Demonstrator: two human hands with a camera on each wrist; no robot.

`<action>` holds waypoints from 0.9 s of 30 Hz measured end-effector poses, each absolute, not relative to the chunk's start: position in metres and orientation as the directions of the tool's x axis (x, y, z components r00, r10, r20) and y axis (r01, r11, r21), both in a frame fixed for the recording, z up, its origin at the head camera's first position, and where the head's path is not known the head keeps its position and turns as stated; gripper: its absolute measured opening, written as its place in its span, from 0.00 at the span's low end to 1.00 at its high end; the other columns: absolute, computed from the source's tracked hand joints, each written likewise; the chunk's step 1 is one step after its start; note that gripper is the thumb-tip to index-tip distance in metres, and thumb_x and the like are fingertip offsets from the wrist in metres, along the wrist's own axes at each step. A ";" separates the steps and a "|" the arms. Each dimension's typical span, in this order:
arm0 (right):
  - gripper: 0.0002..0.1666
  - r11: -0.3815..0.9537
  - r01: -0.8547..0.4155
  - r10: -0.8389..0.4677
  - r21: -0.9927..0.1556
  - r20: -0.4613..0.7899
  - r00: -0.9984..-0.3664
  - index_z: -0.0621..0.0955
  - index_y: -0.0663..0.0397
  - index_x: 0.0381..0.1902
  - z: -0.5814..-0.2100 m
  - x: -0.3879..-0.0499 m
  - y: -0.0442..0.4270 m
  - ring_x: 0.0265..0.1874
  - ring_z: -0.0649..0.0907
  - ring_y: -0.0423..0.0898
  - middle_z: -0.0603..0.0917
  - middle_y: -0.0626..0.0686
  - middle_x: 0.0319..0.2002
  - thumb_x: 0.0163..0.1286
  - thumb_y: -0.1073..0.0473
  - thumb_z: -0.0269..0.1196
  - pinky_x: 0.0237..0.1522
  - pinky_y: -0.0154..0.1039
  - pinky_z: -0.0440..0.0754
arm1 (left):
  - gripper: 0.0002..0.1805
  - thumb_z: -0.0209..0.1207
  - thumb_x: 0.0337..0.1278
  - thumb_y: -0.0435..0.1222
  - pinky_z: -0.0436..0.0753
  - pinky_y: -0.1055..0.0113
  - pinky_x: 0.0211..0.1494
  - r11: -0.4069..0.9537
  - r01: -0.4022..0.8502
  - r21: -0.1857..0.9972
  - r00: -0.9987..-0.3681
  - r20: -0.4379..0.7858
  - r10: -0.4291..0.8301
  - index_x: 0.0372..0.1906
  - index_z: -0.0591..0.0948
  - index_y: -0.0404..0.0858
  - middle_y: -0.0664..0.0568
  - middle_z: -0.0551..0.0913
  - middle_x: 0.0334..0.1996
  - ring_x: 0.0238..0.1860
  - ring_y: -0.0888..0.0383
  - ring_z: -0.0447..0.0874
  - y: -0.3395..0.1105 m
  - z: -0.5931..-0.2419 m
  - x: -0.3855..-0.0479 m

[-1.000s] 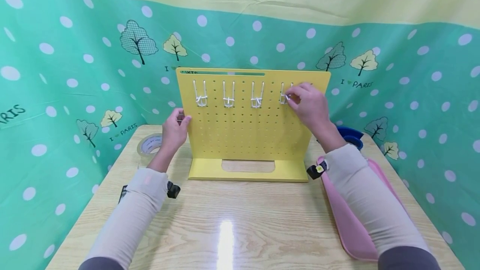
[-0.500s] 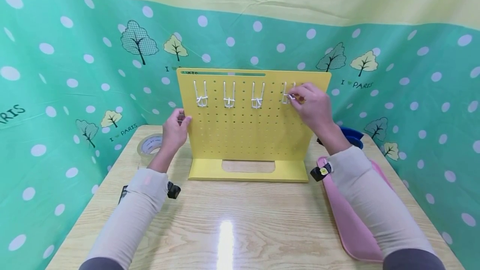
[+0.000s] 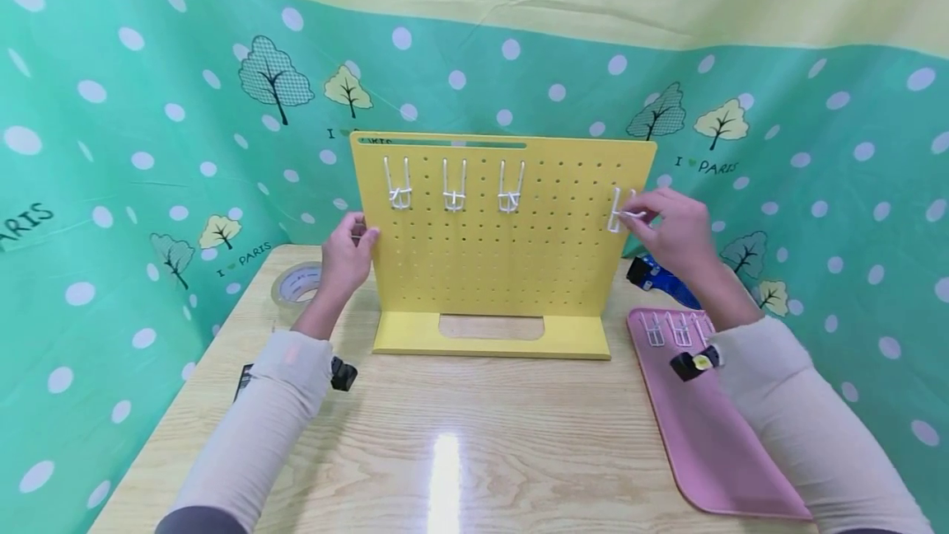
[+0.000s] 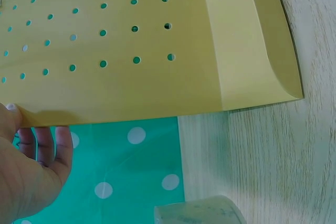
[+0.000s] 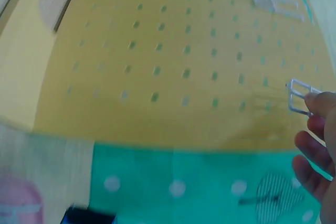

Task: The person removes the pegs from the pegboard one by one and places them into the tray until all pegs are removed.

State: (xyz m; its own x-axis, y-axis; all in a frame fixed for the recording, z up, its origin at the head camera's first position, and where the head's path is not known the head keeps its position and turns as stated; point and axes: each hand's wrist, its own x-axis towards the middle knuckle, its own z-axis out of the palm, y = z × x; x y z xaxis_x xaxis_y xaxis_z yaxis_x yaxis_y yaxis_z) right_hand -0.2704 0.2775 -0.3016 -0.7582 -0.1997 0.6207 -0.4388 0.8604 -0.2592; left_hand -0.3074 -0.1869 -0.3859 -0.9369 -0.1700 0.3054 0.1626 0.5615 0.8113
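A yellow pegboard (image 3: 504, 270) stands upright on the table, with three white wire hooks (image 3: 454, 200) in a row near its top left. My left hand (image 3: 347, 256) holds the board's left edge; in the left wrist view, the thumb is in front and the fingers are behind. My right hand (image 3: 678, 229) pinches another white wire hook (image 3: 614, 213) between thumb and fingertips, in front of the board's right edge. The right wrist view shows this hook (image 5: 294, 97) with its wire frame apart from the holes, as far as I can tell.
On the right lies a pink tray (image 3: 712, 443) with several white hooks (image 3: 656, 331) at its far end, partly behind my sleeve. Behind it is a blue object (image 3: 667, 280). A roll of clear tape (image 3: 285, 291) stands left of the board.
My right hand has moved right and slightly down, taking the hook from the fourth spot in the top row to the board's right edge. The left hand has stayed put.
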 end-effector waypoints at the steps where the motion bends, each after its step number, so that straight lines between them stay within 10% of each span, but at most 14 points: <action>1: 0.05 0.869 -0.419 -0.191 -0.264 0.603 -0.775 0.87 0.54 0.38 -0.304 -0.268 0.286 0.35 0.84 0.49 0.89 0.55 0.38 0.69 0.58 0.69 0.33 0.29 0.76 | 0.15 0.54 0.76 0.41 0.86 0.54 0.46 0.561 0.162 0.812 -0.938 0.304 -0.169 0.56 0.76 0.35 0.37 0.84 0.48 0.46 0.43 0.84 -0.187 -0.386 -0.307; 27: 0.06 0.965 -0.216 -0.202 -0.149 0.103 -0.974 0.85 0.56 0.42 -0.383 -0.244 0.493 0.30 0.83 0.47 0.88 0.52 0.32 0.71 0.60 0.66 0.28 0.37 0.79 | 0.15 0.53 0.77 0.41 0.87 0.53 0.49 0.556 0.155 0.817 -0.938 0.298 -0.175 0.57 0.76 0.36 0.37 0.84 0.49 0.49 0.43 0.84 -0.185 -0.386 -0.308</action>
